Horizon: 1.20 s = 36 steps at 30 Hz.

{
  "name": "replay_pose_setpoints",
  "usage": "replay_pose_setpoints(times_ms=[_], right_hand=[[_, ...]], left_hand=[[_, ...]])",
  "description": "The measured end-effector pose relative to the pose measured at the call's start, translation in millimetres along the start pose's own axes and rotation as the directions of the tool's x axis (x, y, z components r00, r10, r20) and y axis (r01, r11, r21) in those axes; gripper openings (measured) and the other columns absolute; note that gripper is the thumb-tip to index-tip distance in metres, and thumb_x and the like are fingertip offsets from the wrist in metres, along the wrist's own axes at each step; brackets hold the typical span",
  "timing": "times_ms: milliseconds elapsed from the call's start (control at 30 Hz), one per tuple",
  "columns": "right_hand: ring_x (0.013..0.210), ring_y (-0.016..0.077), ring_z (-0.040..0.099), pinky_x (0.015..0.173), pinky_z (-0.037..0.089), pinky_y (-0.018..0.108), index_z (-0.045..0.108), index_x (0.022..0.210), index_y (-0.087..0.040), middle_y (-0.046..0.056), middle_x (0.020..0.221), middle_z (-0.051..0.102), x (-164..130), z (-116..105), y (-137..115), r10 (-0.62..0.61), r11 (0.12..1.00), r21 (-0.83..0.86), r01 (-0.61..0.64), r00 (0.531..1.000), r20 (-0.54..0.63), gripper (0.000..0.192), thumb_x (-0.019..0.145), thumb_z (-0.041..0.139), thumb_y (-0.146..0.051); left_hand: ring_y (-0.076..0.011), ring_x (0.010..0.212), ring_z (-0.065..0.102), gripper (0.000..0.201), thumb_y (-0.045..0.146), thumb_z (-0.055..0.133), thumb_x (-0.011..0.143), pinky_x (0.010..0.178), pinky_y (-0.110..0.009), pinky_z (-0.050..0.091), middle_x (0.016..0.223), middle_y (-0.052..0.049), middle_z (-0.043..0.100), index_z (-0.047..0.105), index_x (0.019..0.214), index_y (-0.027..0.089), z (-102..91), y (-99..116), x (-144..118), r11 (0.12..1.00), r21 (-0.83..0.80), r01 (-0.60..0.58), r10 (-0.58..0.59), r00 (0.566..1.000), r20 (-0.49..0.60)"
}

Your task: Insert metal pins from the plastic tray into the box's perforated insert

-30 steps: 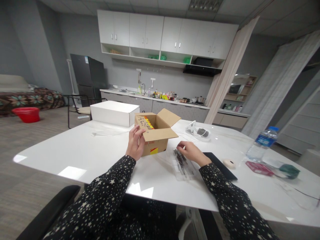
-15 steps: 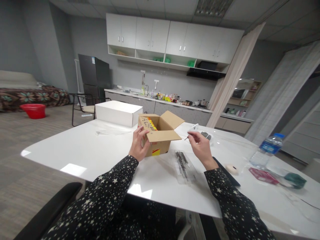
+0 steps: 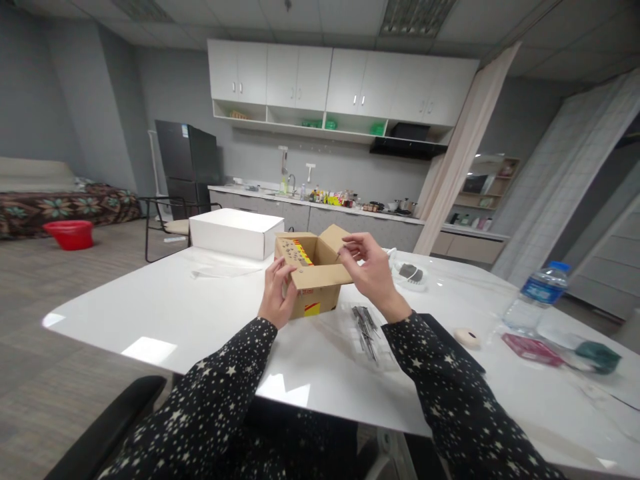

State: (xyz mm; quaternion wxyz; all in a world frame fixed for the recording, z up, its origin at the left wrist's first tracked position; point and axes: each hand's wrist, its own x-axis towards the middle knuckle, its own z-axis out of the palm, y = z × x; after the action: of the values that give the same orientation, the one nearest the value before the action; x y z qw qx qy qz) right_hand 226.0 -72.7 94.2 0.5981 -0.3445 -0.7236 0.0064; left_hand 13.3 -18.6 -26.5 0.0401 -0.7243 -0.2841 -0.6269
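An open cardboard box [image 3: 320, 293] with raised flaps and red-and-yellow tape stands on the table. My left hand [image 3: 277, 291] grips its near left corner, thumb on the front and fingers on the left flap [image 3: 291, 257], which is dotted with small dark spots. Over the box's right side, my right hand [image 3: 367, 267] is closed in a pinch by the front flap. Whatever its fingertips hold is too small and hidden to name. Below that hand, a clear plastic tray [image 3: 385, 357] holds several slim dark metal pieces [image 3: 367, 330].
A white box [image 3: 235, 233] stands behind on the left of the table [image 3: 175, 293]. On the right are a dark flat object [image 3: 453, 343], a beige rounded item [image 3: 467, 338], a water bottle [image 3: 537, 297], a pink packet [image 3: 533, 349] and a grey object with a white cord [image 3: 411, 272].
My right hand has moved left and up, from beside the box to over its right flaps. The thin dark piece seen at its fingertips is now hard to see. My left hand stays on the box.
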Motion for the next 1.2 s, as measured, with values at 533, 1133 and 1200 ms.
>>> replay_pose_setpoints(times_ms=[533, 1133, 1200], right_hand=[[0.074, 0.0167, 0.069, 0.071, 0.056, 0.03, 0.061, 0.09, -0.021, 0.003, 0.083, 0.072, 11, 45, -5, 0.039, 0.999, 0.001, -0.04, 0.978, 0.204, 0.003, 0.087, 0.059, -0.022], [0.07, 0.0156, 0.066, 0.067, 0.054, 0.029, 0.06, 0.089, -0.021, 0.003, 0.083, 0.072, 10, 45, -2, 0.016, 1.0, 0.001, -0.016, 0.972, 0.236, 0.003, 0.087, 0.059, -0.023], [0.069, 0.0158, 0.066, 0.067, 0.053, 0.029, 0.06, 0.088, -0.021, 0.003, 0.083, 0.071, 10, 45, -3, 0.019, 1.0, -0.011, -0.017, 0.969, 0.248, 0.002, 0.087, 0.059, -0.022]], left_hand=[[-0.03, 0.143, 0.04, 0.038, 0.029, 0.044, 0.1, 0.116, -0.058, 0.039, 0.147, -0.014, 0.04, 0.049, 0.138, 0.026, 1.6, 4, -1, 0.999, 0.041, 0.016, -0.016, 1.0, -0.01], [-0.0293, 0.142, 0.04, 0.033, 0.033, 0.042, 0.101, 0.118, -0.057, 0.038, 0.144, -0.014, 0.042, 0.055, 0.13, 0.025, 3.4, 6, 0, 0.998, 0.028, 0.055, -0.055, 0.998, -0.02], [-0.0291, 0.142, 0.04, 0.032, 0.033, 0.042, 0.102, 0.118, -0.057, 0.037, 0.144, -0.014, 0.043, 0.055, 0.13, 0.025, 3.0, 6, 0, 0.998, 0.031, 0.053, -0.053, 0.998, -0.019]])
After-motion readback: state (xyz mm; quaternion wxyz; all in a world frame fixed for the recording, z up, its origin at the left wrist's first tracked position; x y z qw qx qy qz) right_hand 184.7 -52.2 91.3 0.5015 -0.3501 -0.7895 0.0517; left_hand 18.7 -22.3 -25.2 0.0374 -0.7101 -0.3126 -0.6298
